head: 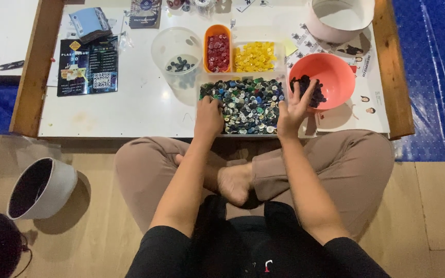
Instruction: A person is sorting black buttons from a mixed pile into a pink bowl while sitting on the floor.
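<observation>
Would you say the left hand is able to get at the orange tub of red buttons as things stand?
Probably yes: the left hand rests in the mixed-button tray, and the orange tub sits just beyond, uncovered.

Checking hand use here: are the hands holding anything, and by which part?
Cannot be told. Both the left hand and right hand rest on the mixed buttons.

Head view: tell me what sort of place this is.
Probably a home craft or sorting spot on the floor. A low white table carries a tray of mixed buttons, with red buttons and yellow buttons in separate containers. The person sits cross-legged on a wood floor.
</observation>
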